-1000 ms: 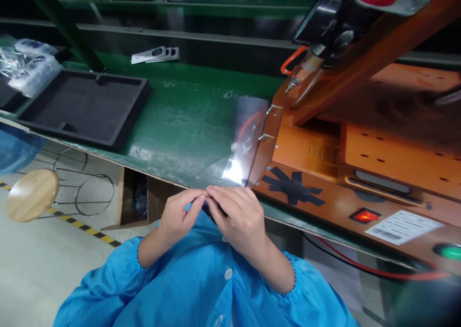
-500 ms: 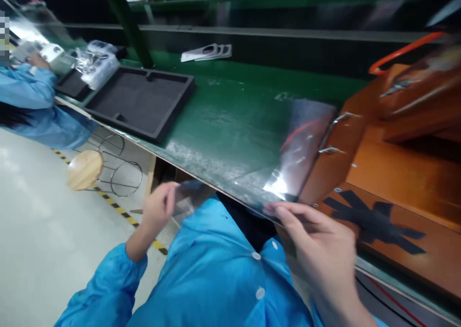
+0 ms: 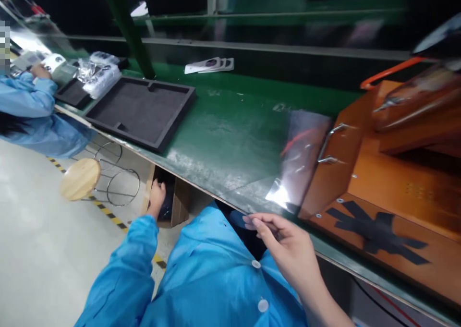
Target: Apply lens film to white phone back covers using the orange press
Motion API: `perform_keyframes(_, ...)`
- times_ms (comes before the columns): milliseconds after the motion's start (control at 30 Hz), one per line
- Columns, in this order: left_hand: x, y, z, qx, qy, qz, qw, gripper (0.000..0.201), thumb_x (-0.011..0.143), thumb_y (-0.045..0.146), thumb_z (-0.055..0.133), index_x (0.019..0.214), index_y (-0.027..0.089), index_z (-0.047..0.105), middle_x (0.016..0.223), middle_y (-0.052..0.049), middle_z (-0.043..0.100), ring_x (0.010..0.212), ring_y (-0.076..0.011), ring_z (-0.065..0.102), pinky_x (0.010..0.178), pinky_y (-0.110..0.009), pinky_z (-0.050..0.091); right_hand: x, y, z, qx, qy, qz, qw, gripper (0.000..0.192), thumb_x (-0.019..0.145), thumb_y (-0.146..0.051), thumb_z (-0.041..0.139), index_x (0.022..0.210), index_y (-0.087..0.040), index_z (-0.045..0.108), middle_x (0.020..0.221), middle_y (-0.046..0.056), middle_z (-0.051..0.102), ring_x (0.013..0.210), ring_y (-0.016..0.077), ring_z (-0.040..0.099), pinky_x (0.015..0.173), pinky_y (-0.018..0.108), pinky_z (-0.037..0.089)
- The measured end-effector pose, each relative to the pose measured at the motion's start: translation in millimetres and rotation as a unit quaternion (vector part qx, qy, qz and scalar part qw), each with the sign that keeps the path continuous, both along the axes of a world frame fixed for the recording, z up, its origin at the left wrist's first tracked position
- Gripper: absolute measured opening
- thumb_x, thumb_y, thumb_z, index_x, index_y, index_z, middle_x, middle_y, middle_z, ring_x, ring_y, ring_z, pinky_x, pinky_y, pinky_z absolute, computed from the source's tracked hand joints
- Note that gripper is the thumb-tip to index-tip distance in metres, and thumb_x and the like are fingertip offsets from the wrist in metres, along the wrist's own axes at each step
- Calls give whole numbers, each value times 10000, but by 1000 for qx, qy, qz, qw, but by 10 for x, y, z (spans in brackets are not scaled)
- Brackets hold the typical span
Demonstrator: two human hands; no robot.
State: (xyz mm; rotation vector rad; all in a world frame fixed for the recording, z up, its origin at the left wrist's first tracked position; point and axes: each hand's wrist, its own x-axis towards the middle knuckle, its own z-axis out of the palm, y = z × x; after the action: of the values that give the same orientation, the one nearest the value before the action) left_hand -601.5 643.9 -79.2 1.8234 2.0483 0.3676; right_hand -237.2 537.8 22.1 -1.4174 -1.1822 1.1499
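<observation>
"Two hands, two places: what is each one doing?"

"The right hand (image 3: 291,245) is in front of the bench's near edge, thumb and forefinger closed in a light pinch. Between the tips is a thin piece (image 3: 247,221), see-through and too blurred to name. The left hand (image 3: 157,198) is farther left and lower, over the carton (image 3: 181,207) below the bench (image 3: 223,139). Its fingers are curled, but I can't tell whether they have hold of anything."

"How would you keep that pinch good?"

"Just enough pressure, I'd say, and only at the rim of the piece. Anything so thin probably bends or smudges easily. I'd also keep it apart from the bench edge, where it could snag."

"And on the left?"

"Bring the fingers well inside the carton walls before letting anything go, and lift clear of the dark contents (image 3: 166,211), which could cling to a fingertip."

"Anything else nearby to mind?"

"Yes, the clear sheet (image 3: 302,154) on the right of the bench, just beside the orange machine (image 3: 333,178). Its near end is close to the right hand, so a sleeve might drag it."
</observation>
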Motion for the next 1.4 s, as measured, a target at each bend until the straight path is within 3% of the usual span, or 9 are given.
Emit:
perform_keyframes(167, 584, -588, 321, 214, -118, -10, 970, 417, 1129, 485, 357, 1140, 307, 734, 1038, -101, 692, 1030, -288, 716, 897, -490, 621, -81, 257, 211, 148, -117, -52, 981, 159, 1013, -283, 682, 982, -228, 827, 912, 45, 850, 667, 185, 800, 534, 231, 625)
perform_keyframes(333, 1422, -872, 839, 198, -329, -186, 904, 484, 1117, 415, 488, 1569, 264, 573, 1486, -145, 640, 1366, -285, 640, 1107, -471, 588, -373, 443, 344, 407, -329, -103, 846, 154, 957, -84, 714, 1042, -198, 774, 1097, 94, 843, 902, 235, 799, 823, 370, 656)
perform_keyframes(433, 1656, -722, 1030, 175, -415, -176, 875, 432, 1124, 402, 501, 1507, 246, 626, 1481, -139, 669, 1405, -264, 628, 1162, -447, 561, -494, 413, 289, 447, -409, -71, 792, 166, 1014, -146, 654, 1138, -152, 764, 1084, 115, 835, 872, 256, 752, 717, 409, 592)
perform_keyframes(633, 1494, -339, 1090, 91, -416, -48, 903, 258, 1050, 403, 639, 1093, 204, 798, 1088, -81, 805, 1024, -207, 777, 937, -331, 635, -370, 395, 201, 337, -272, -46, 900, 129, 1031, -188, 654, 1097, -186, 765, 1017, 98, 726, 869, 194, 698, 747, 332, 606)
perform_keyframes(833, 1426, -210, 1199, 79, -319, -169, 929, 168, 1025, 303, 659, 977, 226, 801, 974, -45, 790, 912, -173, 747, 820, -278, 595, -201, 542, 134, 243, -242, -53, 938, 210, 1013, -294, 707, 1195, -191, 713, 905, 29, 673, 698, 147, 619, 640, 281, 546)
perform_keyframes(933, 1467, -206, 1259, 90, -284, -242, 923, 138, 1028, 256, 658, 978, 229, 784, 941, -35, 787, 882, -160, 741, 818, -273, 592, -212, 568, 100, 232, -223, -35, 946, 69, 1022, -247, 684, 1032, -213, 743, 824, 4, 659, 703, 140, 630, 642, 263, 505)
perform_keyframes(1067, 1394, -73, 1352, 88, -221, -356, 904, 198, 1030, 265, 663, 1193, 245, 773, 1072, -66, 797, 980, -187, 761, 885, -311, 619, -152, 489, 122, 246, -214, -27, 945, 194, 1042, -170, 608, 870, -220, 682, 759, -7, 629, 690, 134, 629, 629, 254, 485)
perform_keyframes(1200, 1306, 755, 1482, 95, -123, -362, 919, 559, 1025, 391, 657, 1557, 243, 570, 1315, -116, 724, 1113, -229, 740, 973, -384, 624, 5, 341, 45, 309, -235, -80, 918, 151, 1009, -92, 603, 950, -221, 656, 766, 4, 669, 651, 142, 635, 604, 259, 523)
perform_keyframes(1400, 1656, 3125, 1713, 92, 55, -258, 960, 456, 998, 289, 578, 1398, 103, 693, 1394, -175, 672, 1182, -249, 695, 1137, -387, 523, 80, 304, -242, 374, -243, -106, 889, 253, 911, 1, 605, 1011, -226, 653, 721, 5, 696, 566, 160, 650, 526, 285, 568)
